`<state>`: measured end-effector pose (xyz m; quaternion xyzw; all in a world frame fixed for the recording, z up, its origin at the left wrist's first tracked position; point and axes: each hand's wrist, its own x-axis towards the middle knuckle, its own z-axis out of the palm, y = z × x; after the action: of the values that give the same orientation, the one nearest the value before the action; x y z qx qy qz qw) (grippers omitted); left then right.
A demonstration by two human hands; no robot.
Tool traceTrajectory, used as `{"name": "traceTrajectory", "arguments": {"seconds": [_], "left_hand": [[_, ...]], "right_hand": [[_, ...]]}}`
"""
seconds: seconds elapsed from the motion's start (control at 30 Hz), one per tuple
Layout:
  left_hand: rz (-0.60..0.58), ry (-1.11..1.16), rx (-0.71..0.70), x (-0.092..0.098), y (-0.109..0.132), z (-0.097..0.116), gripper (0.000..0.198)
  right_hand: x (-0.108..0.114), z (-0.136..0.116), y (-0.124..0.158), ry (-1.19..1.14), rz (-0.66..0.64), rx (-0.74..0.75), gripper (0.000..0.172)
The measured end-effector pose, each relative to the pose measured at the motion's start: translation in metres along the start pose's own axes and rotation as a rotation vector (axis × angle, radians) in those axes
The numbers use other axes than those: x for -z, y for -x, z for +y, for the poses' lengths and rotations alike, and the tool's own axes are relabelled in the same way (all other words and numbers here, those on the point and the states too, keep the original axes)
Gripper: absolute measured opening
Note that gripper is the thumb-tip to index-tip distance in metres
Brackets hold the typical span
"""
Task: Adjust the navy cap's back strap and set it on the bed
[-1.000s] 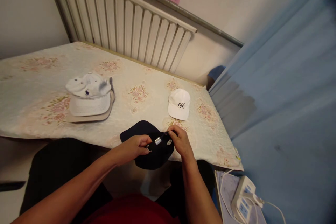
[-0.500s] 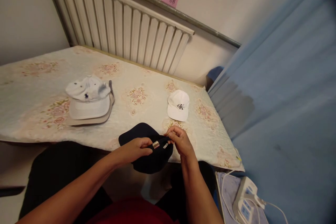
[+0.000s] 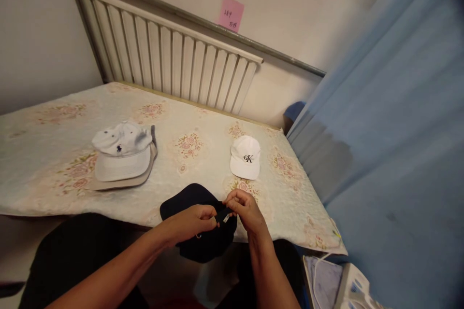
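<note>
A dark navy cap (image 3: 188,200) lies at the near edge of the table, its back hanging over the edge toward me. My left hand (image 3: 192,221) is closed on the cap's rear strap near the small metal buckle. My right hand (image 3: 246,210) pinches the other end of the strap, thumb and fingers pressed together. The two hands almost touch above the cap's back opening.
A white cap with a black logo (image 3: 245,157) sits beyond my hands. Two stacked pale caps (image 3: 123,154) lie at the left. The floral tablecloth (image 3: 47,154) covers the table; a radiator (image 3: 170,65) stands behind, a blue curtain (image 3: 391,130) at the right, a power strip (image 3: 357,289) at the lower right.
My hands have drawn closer together on the strap, so the silver buckle is now mostly covered. The view has tilted down slightly.
</note>
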<state>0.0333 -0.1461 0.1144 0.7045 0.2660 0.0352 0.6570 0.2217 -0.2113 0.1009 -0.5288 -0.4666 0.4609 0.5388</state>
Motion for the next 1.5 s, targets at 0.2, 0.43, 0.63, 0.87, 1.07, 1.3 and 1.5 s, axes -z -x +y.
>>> {"name": "traceTrajectory", "arguments": {"seconds": [0.2, 0.43, 0.63, 0.87, 1.07, 1.3, 1.5], "left_hand": [[0.013, -0.04, 0.018, -0.003, -0.002, 0.011, 0.024], [-0.01, -0.076, -0.013, -0.008, -0.005, 0.013, 0.023], [0.009, -0.051, 0.041, -0.006, -0.004, 0.025, 0.022], [0.068, 0.192, 0.05, 0.005, -0.014, 0.035, 0.021], [0.138, 0.499, -0.043, 0.015, -0.021, 0.058, 0.02], [0.329, 0.773, -0.218, 0.026, -0.025, 0.088, 0.022], [0.408, 0.985, -0.293, 0.029, -0.025, 0.094, 0.02]], "right_hand": [[-0.002, 0.0, -0.002, 0.007, 0.008, 0.002, 0.005], [-0.003, -0.001, 0.002, 0.049, 0.025, 0.016, 0.004], [-0.003, -0.004, 0.004, 0.048, 0.105, 0.084, 0.007], [0.008, 0.007, 0.004, -0.066, 0.474, 0.194, 0.016], [0.019, 0.018, 0.009, -0.192, 0.67, 0.173, 0.023], [0.018, 0.04, 0.016, -0.214, 0.63, 0.043, 0.024], [0.001, 0.064, 0.019, -0.11, 0.38, -0.123, 0.021]]}}
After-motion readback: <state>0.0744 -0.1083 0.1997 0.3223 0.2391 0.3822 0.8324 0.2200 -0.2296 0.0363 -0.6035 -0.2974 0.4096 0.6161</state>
